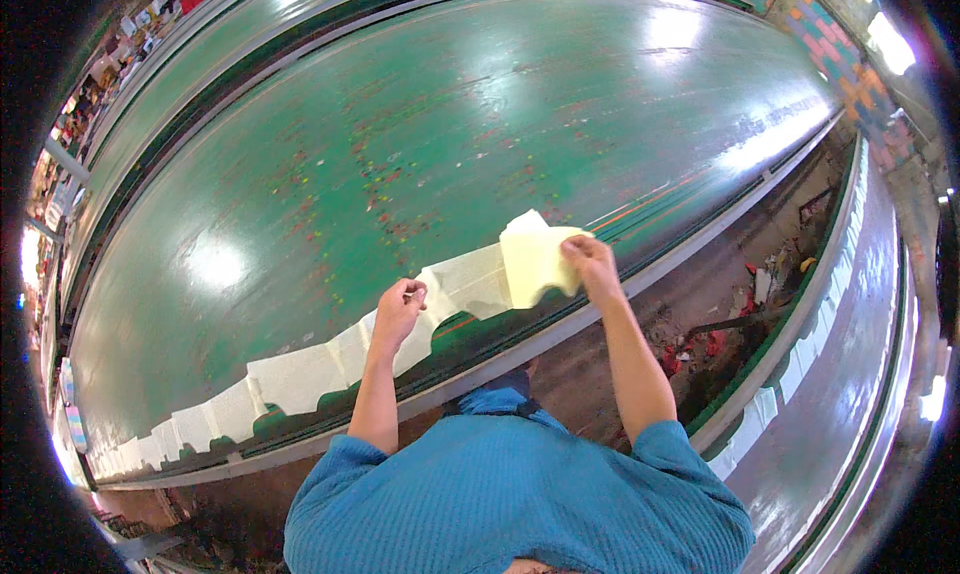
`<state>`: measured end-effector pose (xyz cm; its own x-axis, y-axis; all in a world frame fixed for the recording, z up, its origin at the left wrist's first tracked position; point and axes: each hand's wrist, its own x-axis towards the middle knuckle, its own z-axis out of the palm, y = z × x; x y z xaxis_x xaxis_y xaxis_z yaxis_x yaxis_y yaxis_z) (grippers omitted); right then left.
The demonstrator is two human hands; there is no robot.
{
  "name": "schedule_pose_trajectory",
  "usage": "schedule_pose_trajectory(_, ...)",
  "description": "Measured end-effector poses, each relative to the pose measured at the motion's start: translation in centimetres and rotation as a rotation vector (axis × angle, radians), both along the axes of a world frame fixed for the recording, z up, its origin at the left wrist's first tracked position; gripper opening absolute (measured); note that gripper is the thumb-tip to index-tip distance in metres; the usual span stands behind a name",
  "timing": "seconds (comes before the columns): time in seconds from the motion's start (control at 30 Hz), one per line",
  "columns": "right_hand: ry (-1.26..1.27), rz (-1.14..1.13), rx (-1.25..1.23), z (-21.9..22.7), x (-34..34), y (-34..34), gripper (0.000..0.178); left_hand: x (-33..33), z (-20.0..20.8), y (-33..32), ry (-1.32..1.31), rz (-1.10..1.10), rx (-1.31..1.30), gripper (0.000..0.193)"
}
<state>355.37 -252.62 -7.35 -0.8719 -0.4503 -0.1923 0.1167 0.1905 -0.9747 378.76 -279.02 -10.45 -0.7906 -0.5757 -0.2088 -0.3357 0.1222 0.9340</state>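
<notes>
My right hand (593, 265) is closed on the right edge of a pale yellow cut cloth piece (533, 266), which has a curved notch in its lower edge. This piece is on the green table's near edge, with a whitish corner showing behind it. To its left, my left hand (400, 309) hovers by a cream cloth piece (468, 280), its fingers curled together; whether anything is pinched in them is hidden. More cream cut pieces (298, 377) lie in an overlapping row along the near edge, running off to the far left.
The long green table (420, 124) bears scattered red and yellow specks and bright light reflections. A metal rail (500, 369) follows its near edge. At right, a second table (830, 394) has pale pieces along its edge. Debris (715, 344) litters the floor between them.
</notes>
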Motion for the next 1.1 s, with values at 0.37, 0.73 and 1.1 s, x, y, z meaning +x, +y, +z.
schedule_pose_trajectory(0.37, -0.013, 0.168, -0.127, 5.5, -9.6, 4.8, 0.018, -16.4, 4.4, 11.4, 0.173, -0.287, 0.094, 0.019)
schedule_pose_trajectory(0.73, -0.021, 0.397, -0.129, 2.3, -10.0, 4.8, 0.036, -23.6, 3.1, 17.0, 0.092, -0.282, -0.262, 0.025)
schedule_pose_trajectory(1.1, -0.069, 0.371, -0.017, 2.8, -11.1, 5.9, 0.023, -23.3, 3.7, 17.0, 0.115, -0.175, 0.345, 0.014)
